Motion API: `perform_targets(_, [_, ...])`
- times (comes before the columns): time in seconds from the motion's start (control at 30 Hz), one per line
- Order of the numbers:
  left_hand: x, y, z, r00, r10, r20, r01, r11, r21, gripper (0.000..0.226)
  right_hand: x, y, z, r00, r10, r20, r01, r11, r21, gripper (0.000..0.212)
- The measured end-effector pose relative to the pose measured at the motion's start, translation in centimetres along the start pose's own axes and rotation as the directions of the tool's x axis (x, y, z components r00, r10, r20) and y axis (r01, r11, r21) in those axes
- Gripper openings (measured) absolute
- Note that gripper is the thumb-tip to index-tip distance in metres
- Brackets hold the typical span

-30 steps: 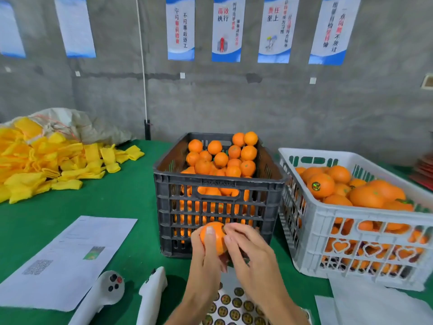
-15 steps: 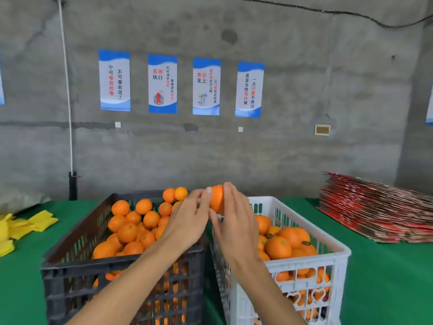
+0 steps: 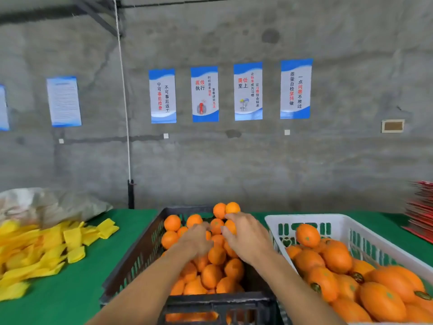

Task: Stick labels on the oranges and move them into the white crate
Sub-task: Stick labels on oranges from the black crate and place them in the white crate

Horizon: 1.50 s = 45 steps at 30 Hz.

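Loose oranges (image 3: pixel 216 255) fill the black crate (image 3: pixel 140 254) at the centre of the green table. Both of my hands are inside it, on top of the pile. My right hand (image 3: pixel 247 236) curls its fingers over one orange (image 3: pixel 230 227) near the back of the heap. My left hand (image 3: pixel 196 241) lies just to the left, fingers bent down among the oranges, and motion blur hides its grip. To the right stands the white crate (image 3: pixel 304 218), which holds several oranges (image 3: pixel 307 235), some showing small round labels.
A heap of yellow foam sleeves (image 3: pixel 46 249) and a grey sack (image 3: pixel 51 202) lie on the green table (image 3: pixel 82 289) to the left. A red stack of flat cartons (image 3: pixel 421 214) sits at the far right. A concrete wall with posters rises behind.
Both hands left the orange they held over the white crate's rim and moved left and down into the black crate. My view swung left.
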<state>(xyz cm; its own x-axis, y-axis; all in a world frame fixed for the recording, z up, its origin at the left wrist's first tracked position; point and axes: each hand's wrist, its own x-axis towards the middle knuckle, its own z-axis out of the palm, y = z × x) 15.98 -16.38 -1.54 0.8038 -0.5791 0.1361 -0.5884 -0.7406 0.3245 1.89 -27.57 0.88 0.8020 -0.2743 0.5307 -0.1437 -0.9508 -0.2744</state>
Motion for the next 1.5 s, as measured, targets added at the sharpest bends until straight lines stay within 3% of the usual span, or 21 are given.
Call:
perform_targets(0.13, [3.5, 1.1, 1.0, 0.960, -0.019, 0.279, -0.049, 0.972, 0.231, 0.041, 0.9, -0.6, 3.4, 0.977, -0.069, 0.203, 0.092, 0.990, -0.104, 0.030])
perform_targets(0.27, [5.3, 2.4, 2.0, 0.933, -0.095, 0.346, -0.038, 0.933, 0.358, 0.040, 1.1, 0.6, 4.0, 0.976, -0.127, 0.176, 0.144, 0.986, -0.089, 0.029])
perform_targets(0.37, [6.5, 2.5, 3.0, 0.922, -0.073, 0.381, -0.066, 0.938, 0.340, 0.041, 1.2, 1.0, 3.9, 0.983, -0.093, 0.156, 0.106, 0.991, -0.079, 0.024])
perform_targets(0.5, [7.1, 1.3, 4.0, 0.893, -0.046, 0.447, -0.032, 0.986, 0.166, 0.062, 1.3, 1.0, 3.7, 0.988, -0.058, 0.146, 0.068, 0.995, -0.068, 0.024])
perform_targets(0.67, [5.5, 0.4, 1.6, 0.942, 0.119, 0.315, -0.171, 0.975, 0.143, 0.056, 0.7, 0.8, 2.6, 0.987, 0.008, 0.163, 0.016, 0.990, -0.144, 0.031])
perform_targets(0.83, [-1.4, 0.4, -3.2, 0.949, 0.308, -0.069, -0.313, 0.945, -0.095, 0.062, -1.0, -0.8, 1.0, 0.980, -0.074, 0.185, 0.111, 0.974, -0.197, 0.071])
perform_targets(0.9, [-5.8, 0.5, -4.4, 0.911, 0.357, -0.205, -0.393, 0.903, -0.172, 0.059, -2.8, -2.0, 0.0, 0.988, -0.114, 0.100, 0.128, 0.979, -0.156, 0.083])
perform_targets(0.97, [-10.5, 0.5, -4.6, 0.860, 0.382, -0.339, -0.473, 0.846, -0.247, 0.049, -5.3, -3.3, -1.0, 0.978, -0.202, -0.051, 0.195, 0.973, -0.119, 0.080])
perform_targets(1.1, [-18.3, 0.1, -1.8, 0.844, 0.282, -0.457, -0.508, 0.693, -0.511, 0.057, -11.7, -4.6, -1.2, 0.856, -0.339, -0.391, 0.381, 0.924, 0.031, 0.065])
perform_targets(1.2, [-22.4, -0.7, 2.5, 0.809, 0.305, -0.503, -0.584, 0.513, -0.629, 0.055, -16.2, -4.7, 0.4, 0.776, -0.391, -0.495, 0.499, 0.861, 0.103, 0.058])
perform_targets(1.27, [-24.3, -1.5, 5.6, 0.821, 0.266, -0.505, -0.568, 0.463, -0.680, 0.050, -18.7, -4.1, 2.3, 0.781, -0.404, -0.476, 0.518, 0.845, 0.132, 0.058])
perform_targets(1.37, [-26.4, -2.7, 10.0, 0.908, 0.181, -0.376, -0.415, 0.493, -0.764, 0.046, -22.4, -3.0, 6.0, 0.874, -0.361, -0.326, 0.444, 0.866, 0.230, 0.061])
perform_targets(1.43, [-27.6, -3.6, 12.8, 0.967, 0.083, -0.240, -0.248, 0.503, -0.828, 0.045, -24.4, -2.3, 8.3, 0.956, -0.258, -0.141, 0.292, 0.885, 0.363, 0.065])
perform_targets(1.5, [-28.5, -4.3, 15.6, 0.986, -0.059, -0.156, -0.107, 0.491, -0.865, 0.046, -25.9, -2.1, 10.2, 0.991, -0.129, 0.045, 0.094, 0.881, 0.463, 0.069])
